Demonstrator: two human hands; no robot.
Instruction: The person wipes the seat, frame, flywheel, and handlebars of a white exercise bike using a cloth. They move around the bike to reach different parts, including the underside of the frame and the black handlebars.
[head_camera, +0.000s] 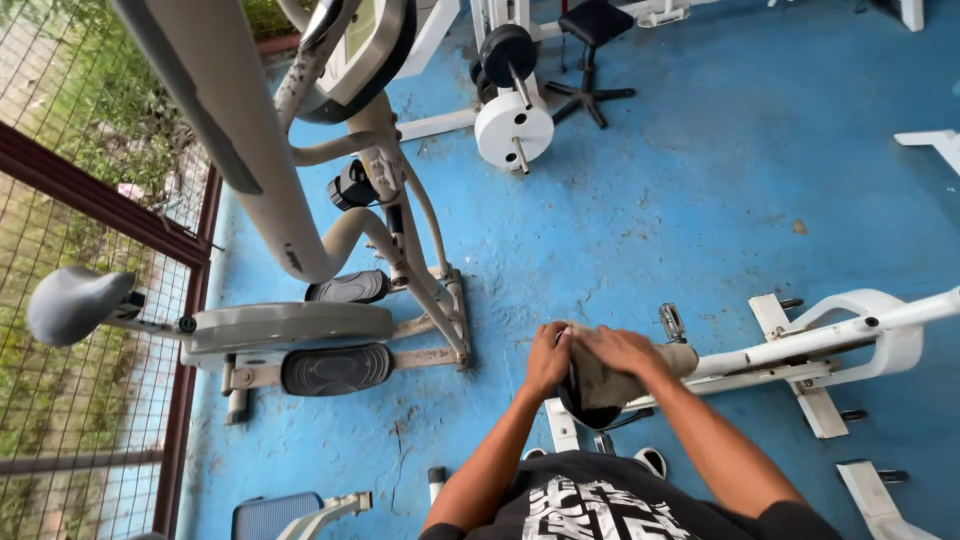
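Two bare hands meet over a grey-brown cloth (608, 385) draped across a dark, rounded seat (585, 410) at the near end of a white exercise machine (850, 335). Left hand (548, 357): fingers curled around the left edge of the cloth, clenched on it. Right hand (622, 350): lies flat over the top of the cloth, palm down, pressing it against the seat; whether its fingers close on the fabric cannot be told. Both hands touch each other at the knuckles. The cloth covers most of the seat, leaving only its lower dark rim exposed. The machine's white frame extends to the right across the blue painted floor (680, 180). Well apart to the left stands a grey elliptical trainer (330, 330) with black foot pedals, beside a wire-mesh fence (80, 420). A white weight plate (513, 128) rests farther off.
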